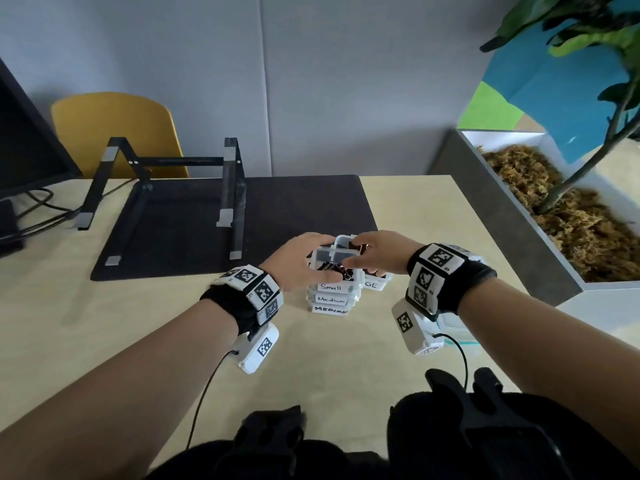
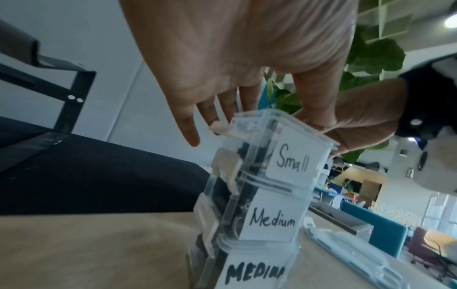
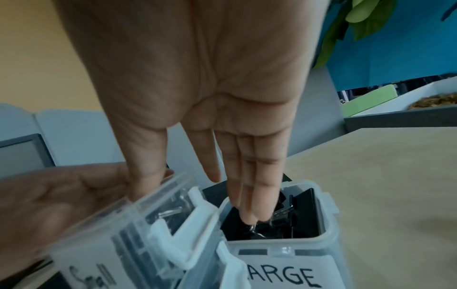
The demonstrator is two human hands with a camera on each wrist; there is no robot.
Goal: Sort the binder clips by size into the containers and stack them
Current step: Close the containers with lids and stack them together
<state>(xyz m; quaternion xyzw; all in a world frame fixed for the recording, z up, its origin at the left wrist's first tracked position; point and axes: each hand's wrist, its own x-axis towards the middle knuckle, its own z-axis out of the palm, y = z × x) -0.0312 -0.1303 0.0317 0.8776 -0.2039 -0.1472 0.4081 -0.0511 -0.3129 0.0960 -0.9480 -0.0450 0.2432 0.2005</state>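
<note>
Three clear lidded containers stand stacked near the table's front: Small (image 1: 330, 286) (image 2: 291, 158) on top, Medium (image 1: 330, 300) below it, a second MEDIUM (image 1: 329, 310) at the bottom. My left hand (image 1: 294, 259) (image 2: 222, 58) holds the Small container's top between fingers and thumb. Just right of the stack stands the lidless Large container (image 1: 375, 285) (image 3: 289, 273), with black binder clips (image 3: 296, 221) inside. My right hand (image 1: 375, 249) (image 3: 222, 97) has straight fingers. Its thumb rests on the Small lid, and its outer fingertips touch the clips in Large.
A loose clear lid (image 2: 346, 252) lies on the table right of the stack. A black mat (image 1: 294, 202) with a laptop stand (image 1: 173, 188) lies behind. A monitor (image 1: 24, 143) with cables is at far left, a planter box (image 1: 519, 220) along the right.
</note>
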